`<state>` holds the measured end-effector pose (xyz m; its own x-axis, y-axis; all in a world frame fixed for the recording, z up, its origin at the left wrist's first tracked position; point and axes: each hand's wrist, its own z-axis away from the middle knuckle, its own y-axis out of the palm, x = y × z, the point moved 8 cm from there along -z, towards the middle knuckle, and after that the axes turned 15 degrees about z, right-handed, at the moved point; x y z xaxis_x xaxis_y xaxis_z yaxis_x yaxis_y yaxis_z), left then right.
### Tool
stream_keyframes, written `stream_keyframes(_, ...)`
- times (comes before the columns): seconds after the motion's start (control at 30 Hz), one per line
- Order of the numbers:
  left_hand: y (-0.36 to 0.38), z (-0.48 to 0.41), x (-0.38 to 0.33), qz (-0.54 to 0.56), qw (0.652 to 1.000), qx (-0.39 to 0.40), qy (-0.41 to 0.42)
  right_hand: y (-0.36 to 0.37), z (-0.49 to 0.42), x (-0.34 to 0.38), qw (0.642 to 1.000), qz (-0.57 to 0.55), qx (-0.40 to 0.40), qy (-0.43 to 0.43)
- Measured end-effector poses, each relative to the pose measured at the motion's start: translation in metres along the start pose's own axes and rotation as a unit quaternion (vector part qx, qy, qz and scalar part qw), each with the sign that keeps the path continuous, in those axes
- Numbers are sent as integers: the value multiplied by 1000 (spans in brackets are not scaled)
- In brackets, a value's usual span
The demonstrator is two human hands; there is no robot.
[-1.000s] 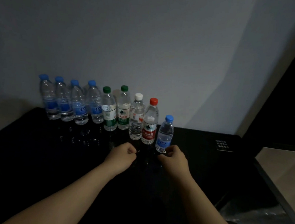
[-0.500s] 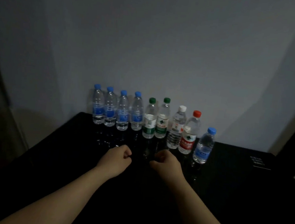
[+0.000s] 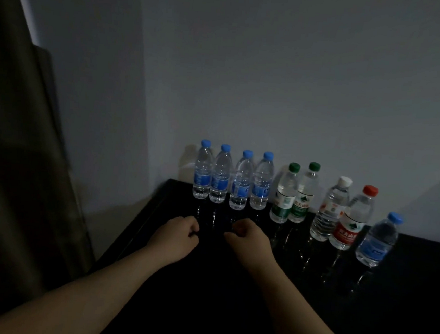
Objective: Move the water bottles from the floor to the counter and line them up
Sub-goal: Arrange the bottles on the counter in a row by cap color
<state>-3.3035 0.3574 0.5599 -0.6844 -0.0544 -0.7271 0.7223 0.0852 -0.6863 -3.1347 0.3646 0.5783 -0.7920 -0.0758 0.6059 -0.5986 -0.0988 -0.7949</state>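
Head camera, dim room: a dark curtain (image 3: 13,175) hangs at far left, beside the glossy black counter (image 3: 401,302) where nine water bottles stand upright.

The leftmost blue-capped bottle (image 3: 202,176) stands at the counter's back left corner, close to the left edge. Three more of its kind stand beside it along the back edge, nearly shoulder to shoulder. The left hand (image 3: 174,236) and the right hand (image 3: 251,242) sit just in front of these four, near each other. Both have their fingers curled into loose fists, and nothing shows in either.

Next come two green-capped bottles (image 3: 284,199), touching or nearly so. After a gap stand the white-capped bottle (image 3: 329,213) and the red-capped bottle (image 3: 350,221). The small blue-capped bottle (image 3: 377,239) is last, and it stands well forward of the back edge.

The row is probably not yet straight, since it drifts toward the front as it runs right. The likely hazards:

- **Toppling a neighbour:** the bottles are packed tightly, so a nudge to straighten one could knock over the next.
- **Losing the corner bottle:** a push leftward could send it off the edge.
- **Misjudging distance:** the low light and mirror-like top make gaps hard to read, and a forearm reaching across could clip a cap.

The floor is out of view, so whether more bottles wait there cannot be told.
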Motion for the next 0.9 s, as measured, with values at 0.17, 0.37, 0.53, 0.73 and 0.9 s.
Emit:
stream_keyframes(0.17,-14,-28,-7,2,1000,-11,29,-6,-26,18,1000,10,-11,-15)
stream_keyframes(0.37,-30,-67,-1,4,999,-26,22,-13,-73,27,999,19,-3,-45)
stream_keyframes(0.53,-41,-108,-5,-8,998,-54,17,-20,-116,27,998,16,0,-64)
stream_keyframes(0.73,-54,-163,-15,-25,996,-84,34,-29,-173,38,995,53,7,-83)
stream_keyframes(0.9,-67,-217,-25,-35,992,-95,70,-42,-218,50,989,109,-27,-96)
